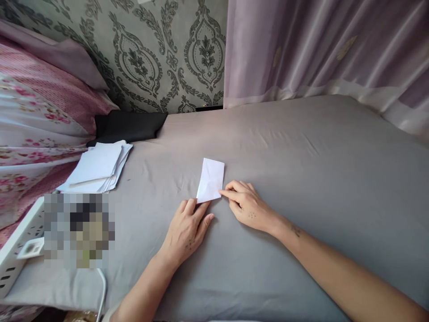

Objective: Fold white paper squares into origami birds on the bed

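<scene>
A small folded piece of white paper (211,180) lies on the grey sheet, with creases across its face. My left hand (189,226) rests palm down at its lower edge, fingertips touching the bottom left part and thumb held apart. From the right, my right hand (246,203) reaches in with its index finger stretched out to the paper's lower right corner. The other right fingers are bent loosely, and the underside of that hand is hidden. Neither hand is closed around the paper.
A stack of white paper sheets (97,165) lies at the left, in front of a black folded item (129,125). A white power strip (20,241) with a white cable (103,286) is near the left edge, beside a blurred patch. Purple curtains (301,44) hang behind.
</scene>
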A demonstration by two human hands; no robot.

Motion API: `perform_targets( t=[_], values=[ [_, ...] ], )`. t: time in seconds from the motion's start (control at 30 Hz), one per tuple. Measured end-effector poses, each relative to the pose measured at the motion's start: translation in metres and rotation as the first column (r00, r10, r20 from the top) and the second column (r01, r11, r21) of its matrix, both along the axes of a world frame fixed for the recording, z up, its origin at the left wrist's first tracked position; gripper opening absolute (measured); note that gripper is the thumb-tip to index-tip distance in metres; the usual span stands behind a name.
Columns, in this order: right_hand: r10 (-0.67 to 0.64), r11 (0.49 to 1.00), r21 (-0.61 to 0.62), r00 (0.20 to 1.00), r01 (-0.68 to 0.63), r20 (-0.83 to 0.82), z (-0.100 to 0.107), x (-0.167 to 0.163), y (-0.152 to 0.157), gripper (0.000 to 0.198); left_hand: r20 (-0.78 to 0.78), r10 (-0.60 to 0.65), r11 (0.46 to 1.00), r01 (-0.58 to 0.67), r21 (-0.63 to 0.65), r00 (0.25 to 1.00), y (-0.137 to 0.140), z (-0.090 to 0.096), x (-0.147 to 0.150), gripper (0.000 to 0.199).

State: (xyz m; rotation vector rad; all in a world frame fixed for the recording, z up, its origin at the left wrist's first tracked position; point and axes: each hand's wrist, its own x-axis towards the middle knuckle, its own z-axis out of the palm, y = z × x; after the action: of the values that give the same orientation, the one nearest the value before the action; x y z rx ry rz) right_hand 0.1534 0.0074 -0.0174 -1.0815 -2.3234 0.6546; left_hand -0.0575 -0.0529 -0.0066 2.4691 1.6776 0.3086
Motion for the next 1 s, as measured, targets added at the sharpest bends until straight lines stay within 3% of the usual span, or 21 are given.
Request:
perform_targets(
  t=[0.13,0.27,0.4,0.5,0.67,1.0],
  values=[
    [0.032,0.999,0.004,0.999,-0.032,0.038,0.004,0.001,-0.004,0.053,0.149,0.053,0.999,-0.052,-0.010,0.987,0.000,0.000,-0.003,0.034],
    [0.040,0.999,0.005,0.995,-0.040,0.091,0.007,0.001,-0.007,0.052,0.359,0.228,0.974,-0.203,-0.106,0.905,0.006,0.009,0.001,0.028],
    [0.033,0.999,0.022,0.989,-0.037,0.146,0.007,-0.001,-0.009,0.052,0.452,0.478,0.873,-0.354,-0.335,0.753,0.013,0.021,0.007,0.032],
    [0.025,0.999,0.038,0.986,-0.032,0.167,0.007,-0.001,-0.011,0.051,0.459,0.581,0.807,-0.404,-0.431,0.672,0.018,0.023,0.008,0.035],
    [-0.013,1.000,-0.007,0.993,0.014,0.117,0.009,0.000,-0.013,0.048,0.463,0.626,0.775,-0.435,-0.458,0.628,0.020,0.017,0.008,0.032],
    [-0.012,0.996,0.086,0.973,-0.008,0.228,0.010,-0.004,-0.023,0.052,0.514,0.576,0.817,-0.421,-0.394,0.636,0.017,0.011,0.007,0.029]
  ],
)
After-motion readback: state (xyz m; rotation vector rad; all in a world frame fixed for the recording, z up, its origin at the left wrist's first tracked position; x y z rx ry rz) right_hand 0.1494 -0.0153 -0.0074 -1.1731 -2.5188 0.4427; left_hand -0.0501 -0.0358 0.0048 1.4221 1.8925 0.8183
